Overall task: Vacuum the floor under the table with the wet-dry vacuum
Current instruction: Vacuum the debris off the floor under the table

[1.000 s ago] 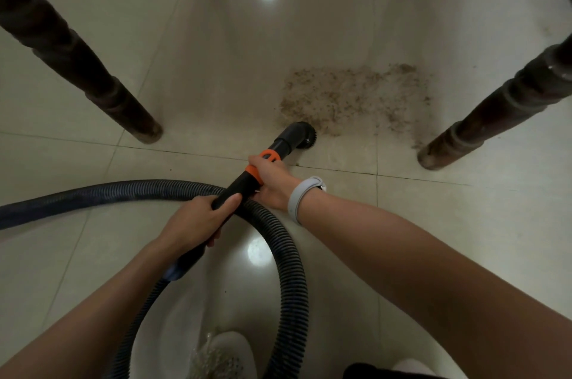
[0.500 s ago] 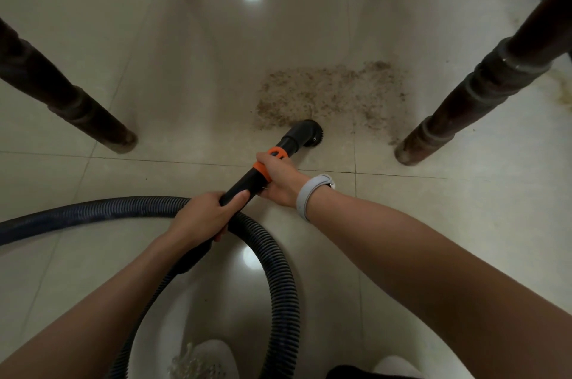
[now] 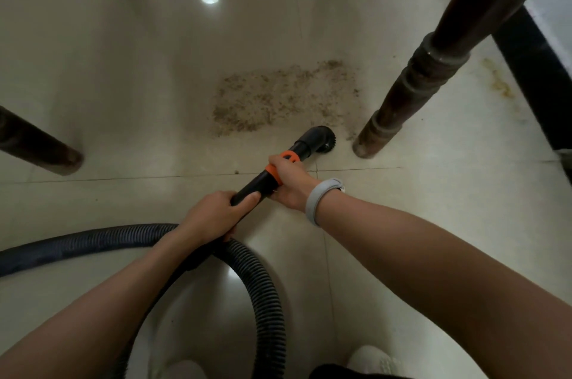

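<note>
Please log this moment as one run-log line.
left hand grips wand | right hand grips orange collar | brush nozzle at debris patch edge

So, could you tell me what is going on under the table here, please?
A person is vacuuming the tiled floor between the table legs. The left hand grips the black wand near the ribbed hose, and the right hand holds it at the orange collar. The brush nozzle sits at the near right edge of a crumb patch, which is mostly still there.
</note>
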{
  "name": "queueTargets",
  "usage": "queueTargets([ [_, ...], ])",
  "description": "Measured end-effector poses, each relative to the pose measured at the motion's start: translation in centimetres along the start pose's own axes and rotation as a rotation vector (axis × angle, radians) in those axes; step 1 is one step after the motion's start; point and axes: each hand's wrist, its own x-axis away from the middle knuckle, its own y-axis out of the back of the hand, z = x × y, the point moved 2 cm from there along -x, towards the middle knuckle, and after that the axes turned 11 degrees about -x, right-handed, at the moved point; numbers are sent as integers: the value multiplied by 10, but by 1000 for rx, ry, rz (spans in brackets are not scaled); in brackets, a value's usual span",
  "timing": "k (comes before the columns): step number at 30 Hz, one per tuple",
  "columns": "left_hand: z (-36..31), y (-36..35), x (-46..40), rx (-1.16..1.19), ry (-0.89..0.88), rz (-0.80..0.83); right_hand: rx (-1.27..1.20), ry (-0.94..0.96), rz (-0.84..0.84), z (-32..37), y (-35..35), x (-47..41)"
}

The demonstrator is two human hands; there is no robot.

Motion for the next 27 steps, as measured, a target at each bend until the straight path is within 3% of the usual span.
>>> queueTargets([
  [14,-44,-11,-25,35,-95,72,34,91,-90,35,32,-8],
  [27,-71,-5,-34,-152,-107,-37,-91,165,-61,54,42,-11],
])
